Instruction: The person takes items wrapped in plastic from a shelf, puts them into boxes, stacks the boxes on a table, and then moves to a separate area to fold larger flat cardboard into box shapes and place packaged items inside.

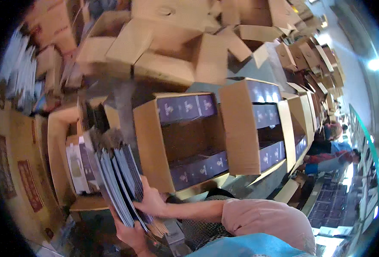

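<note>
A stack of flat, thin cardboard pieces (120, 184), dark blue and white with brown edges at its lower end, stands tilted in front of me. They look like folded-flat cartons, though I cannot tell for certain. My right hand (153, 201), reaching in from a pink sleeve, is closed on the stack's right side. Lower down, my left hand (129, 234) grips its bottom left edge, the fingers partly hidden behind the pieces. Just beyond the stack on the left, an open brown carton (63, 158) holds a box with a white printed face (76, 169).
Two open cartons, one (153, 147) nearer and another (241, 128) to its right, contain dark purple boxes (200, 169). Empty brown cartons (168, 40) with flaps up crowd the far side. At the right, a person (335, 160) is beside rows of dark boxes (331, 195).
</note>
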